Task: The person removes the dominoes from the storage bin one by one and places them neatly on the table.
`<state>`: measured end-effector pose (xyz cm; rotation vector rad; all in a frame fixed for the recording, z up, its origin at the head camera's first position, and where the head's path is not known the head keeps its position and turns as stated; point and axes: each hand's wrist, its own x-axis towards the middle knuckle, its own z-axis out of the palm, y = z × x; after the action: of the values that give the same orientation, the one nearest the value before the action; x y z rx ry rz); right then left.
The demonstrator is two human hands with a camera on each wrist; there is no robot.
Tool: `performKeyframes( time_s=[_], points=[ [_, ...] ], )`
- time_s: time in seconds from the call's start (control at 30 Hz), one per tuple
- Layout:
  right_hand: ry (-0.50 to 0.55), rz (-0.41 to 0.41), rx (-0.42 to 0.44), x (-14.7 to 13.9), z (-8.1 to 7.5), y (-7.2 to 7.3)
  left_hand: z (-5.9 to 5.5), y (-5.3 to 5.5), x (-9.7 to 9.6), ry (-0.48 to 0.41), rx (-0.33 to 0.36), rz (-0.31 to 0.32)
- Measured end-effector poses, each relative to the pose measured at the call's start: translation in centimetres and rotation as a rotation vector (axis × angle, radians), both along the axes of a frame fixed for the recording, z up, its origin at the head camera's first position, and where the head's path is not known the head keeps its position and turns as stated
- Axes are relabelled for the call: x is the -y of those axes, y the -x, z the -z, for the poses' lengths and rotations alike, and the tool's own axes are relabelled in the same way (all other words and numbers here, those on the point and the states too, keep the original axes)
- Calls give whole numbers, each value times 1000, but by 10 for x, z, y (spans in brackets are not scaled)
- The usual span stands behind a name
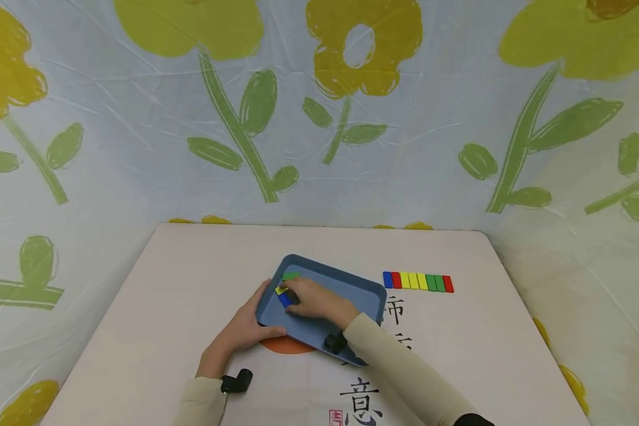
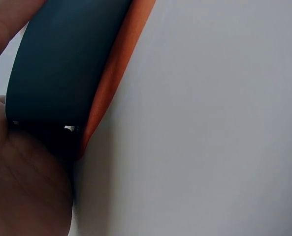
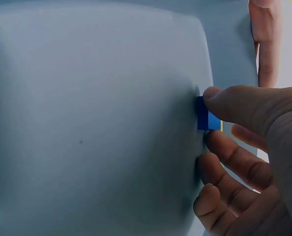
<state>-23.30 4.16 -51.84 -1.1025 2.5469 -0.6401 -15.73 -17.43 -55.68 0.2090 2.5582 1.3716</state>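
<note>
A blue-grey rectangular tray [image 1: 346,293] lies at a slant on the table. My left hand [image 1: 245,325] grips its left corner, fingers along the outer left side and thumb at the near rim. Inside the tray's left end, my right hand [image 1: 316,299] pinches a small blue block [image 3: 210,115] between thumb and index finger; the other fingers curl loosely below it in the right wrist view. A yellow block [image 1: 280,290] shows beside the blue one, and a green block [image 1: 290,276] lies just beyond, partly behind the right hand.
Right of the tray, a row of blue, red, yellow and green blocks [image 1: 418,281] lies side by side on the pale table [image 1: 191,260]. An orange disc [image 1: 287,346] shows partly under the tray's near edge. Black characters [image 1: 362,399] mark the table cover in front.
</note>
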Motion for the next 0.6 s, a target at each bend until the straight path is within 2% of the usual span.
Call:
performKeyframes(
  time_s=[0.33, 0.6],
  points=[
    [16, -19, 43, -3, 1, -2, -1, 1, 0, 13, -5, -5],
    [-41, -33, 46, -2, -1, -3, 1, 0, 0, 2, -4, 3]
  ],
)
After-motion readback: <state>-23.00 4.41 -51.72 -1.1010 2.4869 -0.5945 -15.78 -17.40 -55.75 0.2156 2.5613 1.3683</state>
